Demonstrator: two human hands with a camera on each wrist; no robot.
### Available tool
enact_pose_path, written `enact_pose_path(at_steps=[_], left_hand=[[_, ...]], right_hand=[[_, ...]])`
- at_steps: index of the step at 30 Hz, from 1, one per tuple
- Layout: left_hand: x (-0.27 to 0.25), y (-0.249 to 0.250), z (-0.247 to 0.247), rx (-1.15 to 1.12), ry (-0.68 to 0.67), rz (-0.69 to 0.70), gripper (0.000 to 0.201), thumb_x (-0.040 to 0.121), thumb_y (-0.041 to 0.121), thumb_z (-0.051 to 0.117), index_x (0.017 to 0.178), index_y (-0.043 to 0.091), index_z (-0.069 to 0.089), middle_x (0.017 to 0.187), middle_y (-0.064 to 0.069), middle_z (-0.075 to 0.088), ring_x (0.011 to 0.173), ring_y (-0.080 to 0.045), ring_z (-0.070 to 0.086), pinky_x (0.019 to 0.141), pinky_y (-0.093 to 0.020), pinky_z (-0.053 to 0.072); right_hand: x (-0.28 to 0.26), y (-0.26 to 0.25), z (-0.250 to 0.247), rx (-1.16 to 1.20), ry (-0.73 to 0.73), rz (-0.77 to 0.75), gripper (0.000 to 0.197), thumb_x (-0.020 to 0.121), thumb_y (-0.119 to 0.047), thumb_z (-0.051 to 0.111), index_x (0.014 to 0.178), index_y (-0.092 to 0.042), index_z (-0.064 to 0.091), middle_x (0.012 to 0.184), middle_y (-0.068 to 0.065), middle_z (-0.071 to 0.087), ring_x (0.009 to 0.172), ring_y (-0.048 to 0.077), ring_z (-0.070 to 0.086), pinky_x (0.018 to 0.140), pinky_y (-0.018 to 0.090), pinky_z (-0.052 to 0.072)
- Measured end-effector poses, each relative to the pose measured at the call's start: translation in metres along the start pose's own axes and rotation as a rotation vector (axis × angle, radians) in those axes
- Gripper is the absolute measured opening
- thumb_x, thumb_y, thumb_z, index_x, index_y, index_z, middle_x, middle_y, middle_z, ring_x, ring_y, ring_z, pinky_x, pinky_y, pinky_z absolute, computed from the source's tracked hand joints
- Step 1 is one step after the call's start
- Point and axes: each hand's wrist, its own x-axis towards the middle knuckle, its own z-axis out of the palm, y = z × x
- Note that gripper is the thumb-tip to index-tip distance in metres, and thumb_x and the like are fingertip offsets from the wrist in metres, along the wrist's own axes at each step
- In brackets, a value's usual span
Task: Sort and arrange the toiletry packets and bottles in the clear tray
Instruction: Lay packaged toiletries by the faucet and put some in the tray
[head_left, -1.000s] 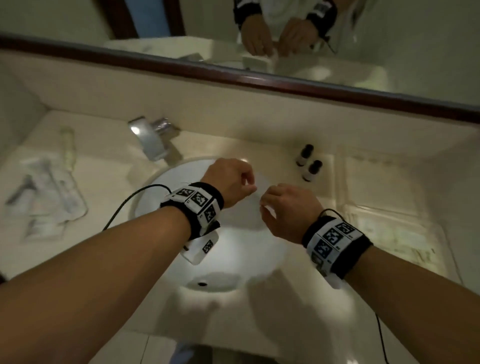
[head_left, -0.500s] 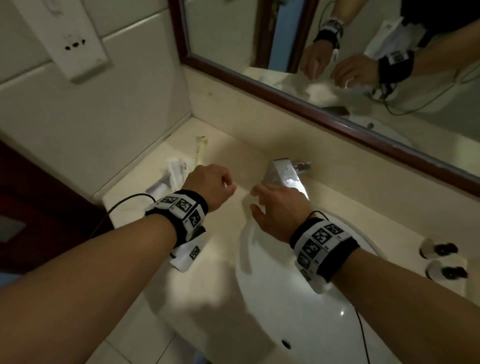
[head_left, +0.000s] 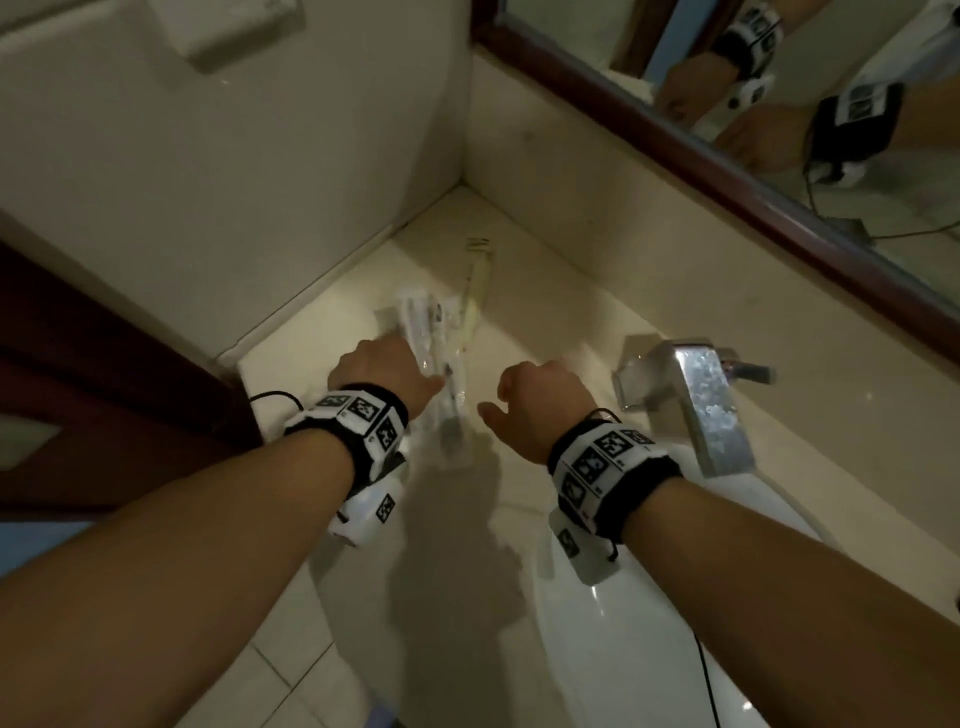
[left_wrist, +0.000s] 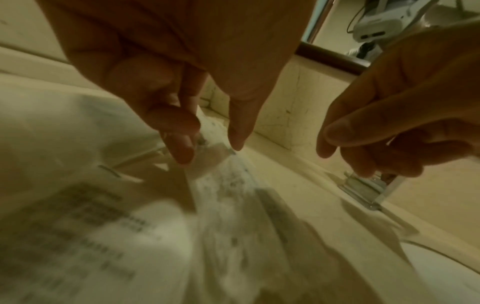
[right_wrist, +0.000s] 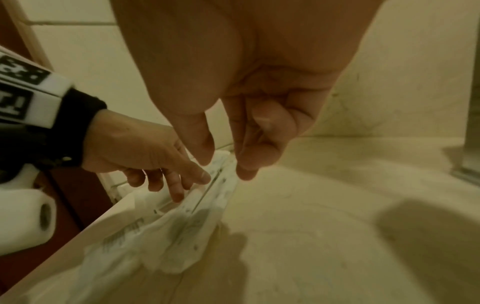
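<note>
A pile of clear and white toiletry packets (head_left: 431, 348) lies in the left corner of the counter, and a long yellowish packet (head_left: 475, 291) lies behind it. My left hand (head_left: 384, 371) reaches onto the pile with its fingers (right_wrist: 176, 191) stretched down and touching the top packet (right_wrist: 200, 214). It grips nothing. The left wrist view shows printed white packets (left_wrist: 85, 230) under that hand. My right hand (head_left: 524, 410) hovers just right of the pile with loosely curled fingers (right_wrist: 249, 166) and holds nothing. No tray or bottles are in view.
A chrome faucet (head_left: 696, 400) stands to the right of my right hand. The white basin (head_left: 649, 649) is below it. Walls close the corner behind the packets. A framed mirror (head_left: 727, 171) runs along the back, and a dark wooden edge (head_left: 104, 389) borders the counter's left.
The view has swung left from the basin to the counter corner. Both hands moved left, and my left hand has come down onto the packet pile. My right hand's fingers have curled.
</note>
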Motion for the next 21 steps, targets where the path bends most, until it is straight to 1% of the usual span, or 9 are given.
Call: enact_pose_path(at_steps=[2,4,7,10,12,14,17,19,21], left_hand=[[0.003,-0.002,0.006,0.036,-0.007,0.014,0.069,0.079,0.065,0.064,0.126,0.015,0.056,0.122,-0.009,0.062,0.11,-0.031,0.061,0.082,-0.037,0.048],[0.005,-0.002,0.009,0.05,-0.004,0.012,0.071,0.08,0.063,0.065,0.13,0.014,0.053,0.129,-0.009,0.059,0.116,-0.03,0.058,0.086,-0.037,0.048],[0.008,-0.003,0.011,0.008,0.013,0.035,0.073,0.079,0.059,0.069,0.133,0.013,0.051,0.133,-0.009,0.057,0.119,-0.031,0.057,0.091,-0.039,0.048],[0.013,-0.008,0.015,-0.062,0.016,0.059,0.078,0.075,0.055,0.075,0.137,0.016,0.048,0.133,-0.008,0.058,0.118,-0.032,0.058,0.094,-0.04,0.049],[0.014,-0.01,0.018,-0.096,0.026,0.072,0.073,0.074,0.052,0.077,0.134,0.019,0.05,0.127,-0.007,0.062,0.112,-0.032,0.062,0.09,-0.04,0.053],[0.014,-0.01,0.022,-0.092,0.03,0.08,0.063,0.076,0.05,0.078,0.125,0.018,0.055,0.117,-0.007,0.066,0.105,-0.032,0.065,0.082,-0.038,0.054],[0.015,-0.01,0.026,-0.079,-0.002,0.079,0.05,0.079,0.051,0.075,0.111,0.014,0.063,0.108,-0.01,0.069,0.1,-0.031,0.065,0.079,-0.037,0.054],[0.017,-0.011,0.027,-0.105,-0.024,0.074,0.047,0.078,0.051,0.075,0.106,0.014,0.066,0.104,-0.01,0.069,0.096,-0.031,0.066,0.076,-0.036,0.055],[0.017,-0.011,0.029,-0.132,-0.036,0.07,0.043,0.079,0.049,0.074,0.102,0.014,0.066,0.098,-0.008,0.068,0.09,-0.028,0.065,0.071,-0.034,0.052]], right_hand=[[0.011,-0.005,0.01,0.005,-0.064,0.022,0.048,0.089,-0.058,0.053,0.107,-0.014,0.062,0.1,0.009,0.063,0.089,0.031,0.061,0.076,0.04,0.055],[0.019,-0.009,0.019,0.026,-0.101,0.031,0.048,0.088,-0.058,0.054,0.102,-0.013,0.06,0.1,0.011,0.062,0.087,0.032,0.06,0.07,0.037,0.052],[0.026,-0.017,0.027,0.084,-0.128,0.077,0.043,0.087,-0.057,0.055,0.081,-0.015,0.052,0.085,0.009,0.058,0.072,0.029,0.057,0.061,0.034,0.047],[0.028,-0.024,0.033,0.122,-0.119,0.122,0.041,0.088,-0.053,0.054,0.072,-0.016,0.045,0.075,0.005,0.05,0.062,0.024,0.051,0.057,0.031,0.046],[0.029,-0.028,0.034,0.13,-0.098,0.124,0.042,0.089,-0.051,0.055,0.069,-0.016,0.042,0.072,0.005,0.049,0.057,0.021,0.048,0.051,0.028,0.039],[0.031,-0.031,0.035,0.142,-0.089,0.12,0.044,0.09,-0.05,0.057,0.067,-0.015,0.041,0.07,0.006,0.051,0.055,0.02,0.048,0.046,0.027,0.034],[0.033,-0.034,0.038,0.192,-0.094,0.134,0.042,0.09,-0.046,0.059,0.068,-0.015,0.041,0.068,0.004,0.051,0.057,0.02,0.05,0.05,0.028,0.04],[0.033,-0.034,0.039,0.224,-0.112,0.147,0.04,0.091,-0.044,0.058,0.069,-0.015,0.043,0.07,0.005,0.054,0.061,0.023,0.055,0.055,0.03,0.044],[0.032,-0.035,0.04,0.236,-0.122,0.14,0.038,0.092,-0.042,0.057,0.071,-0.013,0.045,0.072,0.006,0.055,0.066,0.025,0.057,0.057,0.031,0.045]])
